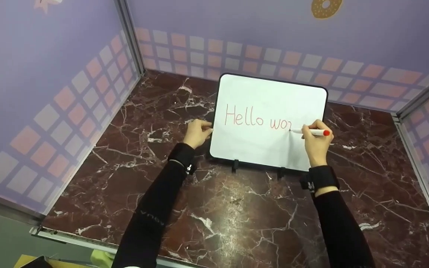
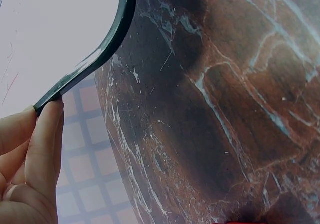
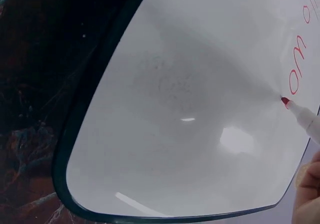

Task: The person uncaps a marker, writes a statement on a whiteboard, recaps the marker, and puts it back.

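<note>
A whiteboard [image 1: 251, 149] with a black frame stands tilted back on small black feet [image 1: 234, 166]. Red writing [image 1: 244, 116] across it reads "Hello wo", followed by a partly formed letter. My left hand [image 1: 197, 133] is at the board's left edge; in the left wrist view, thumb and finger [image 2: 42, 149] pinch the black frame [image 2: 112, 39]. My right hand [image 1: 317, 145] grips a white marker [image 1: 315, 131] with a red end. In the right wrist view the marker's red tip [image 3: 285, 101] meets the board just past the "o".
The board rests on a dark red marbled tabletop [image 1: 214, 208]. Purple panels with pink and white squares [image 1: 253, 52] enclose the back and both sides. Beyond the front edge at lower left are a yellow item [image 1: 22, 260] and a light green item [image 1: 102, 257].
</note>
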The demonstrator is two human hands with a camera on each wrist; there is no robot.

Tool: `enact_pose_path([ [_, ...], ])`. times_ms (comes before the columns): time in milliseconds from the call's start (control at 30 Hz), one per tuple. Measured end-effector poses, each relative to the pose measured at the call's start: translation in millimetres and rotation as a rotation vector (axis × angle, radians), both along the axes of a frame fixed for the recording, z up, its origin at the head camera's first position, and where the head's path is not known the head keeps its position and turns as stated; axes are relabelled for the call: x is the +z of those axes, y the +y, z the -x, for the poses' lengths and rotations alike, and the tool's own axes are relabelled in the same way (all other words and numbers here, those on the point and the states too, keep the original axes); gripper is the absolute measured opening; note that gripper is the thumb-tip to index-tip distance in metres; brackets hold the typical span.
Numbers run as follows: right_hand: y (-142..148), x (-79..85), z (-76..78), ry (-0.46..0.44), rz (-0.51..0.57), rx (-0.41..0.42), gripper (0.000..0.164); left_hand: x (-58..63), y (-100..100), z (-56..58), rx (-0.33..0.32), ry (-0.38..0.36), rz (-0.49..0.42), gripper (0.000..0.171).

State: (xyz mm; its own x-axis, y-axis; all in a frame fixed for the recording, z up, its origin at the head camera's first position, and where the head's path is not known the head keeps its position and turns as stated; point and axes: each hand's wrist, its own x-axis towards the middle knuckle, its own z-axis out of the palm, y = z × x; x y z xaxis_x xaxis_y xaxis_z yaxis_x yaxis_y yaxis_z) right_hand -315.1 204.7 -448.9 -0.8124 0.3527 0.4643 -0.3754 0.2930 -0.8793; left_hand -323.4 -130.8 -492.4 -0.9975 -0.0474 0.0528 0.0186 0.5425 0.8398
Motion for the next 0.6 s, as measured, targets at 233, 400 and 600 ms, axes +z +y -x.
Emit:
enact_pose_path([
  [233, -1.9, 4.0, 4.0, 0.008, 0.008, -0.028, 0.020, -0.1, 0.6, 0.5, -0.002, -0.022, -0.018, 0.030],
  [400, -3.2, 6.4, 8.3, 0.041, 0.009, -0.070, 0.021, 0.0, 0.2, 1.4, -0.006, -0.023, -0.017, 0.030],
  [600, 2.7, 4.1, 13.3, 0.110, 0.078, -0.078, 0.020, -0.4, -2.8, 1.1, -0.001, -0.055, -0.002, 0.031],
])
